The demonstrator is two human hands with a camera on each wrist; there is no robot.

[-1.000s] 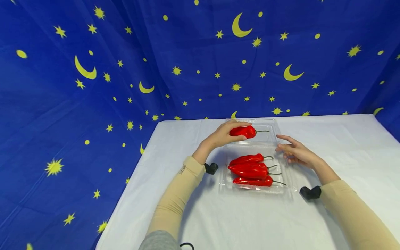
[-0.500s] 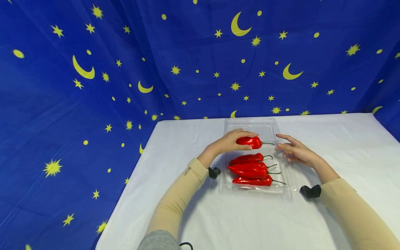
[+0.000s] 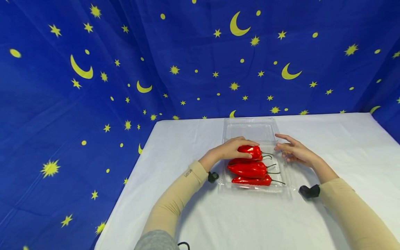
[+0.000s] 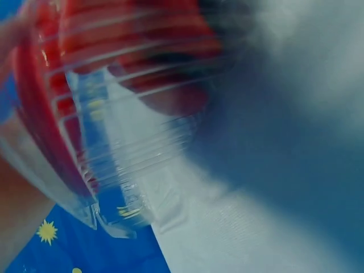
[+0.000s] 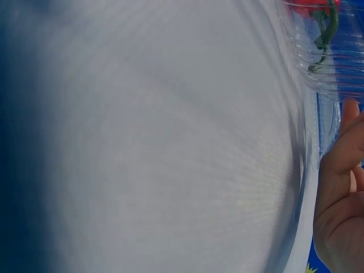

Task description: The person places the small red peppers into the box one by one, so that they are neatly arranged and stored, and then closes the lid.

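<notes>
My left hand (image 3: 229,150) grips a long red pepper (image 3: 251,150) at the back of a clear plastic clamshell container. Its green stem points right. Just in front, several more red peppers (image 3: 250,170) lie side by side in the base, stems also to the right. The held pepper overlaps the rearmost one; whether they touch, I cannot tell. My right hand (image 3: 297,152) is beside the container's back right corner, fingers extended and holding nothing. In the left wrist view, red peppers (image 4: 42,114) show blurred through the ribbed clear wall (image 4: 142,162).
The container's open lid (image 3: 250,131) lies flat behind the base. A white cloth covers the table (image 3: 250,222), and a blue curtain (image 3: 200,55) with yellow stars and moons hangs behind and at left. Black wrist cameras (image 3: 309,191) sit under both forearms.
My left hand has brought the pepper from above the lid toward me, over the back of the base beside the other peppers. The right hand has stayed in place.
</notes>
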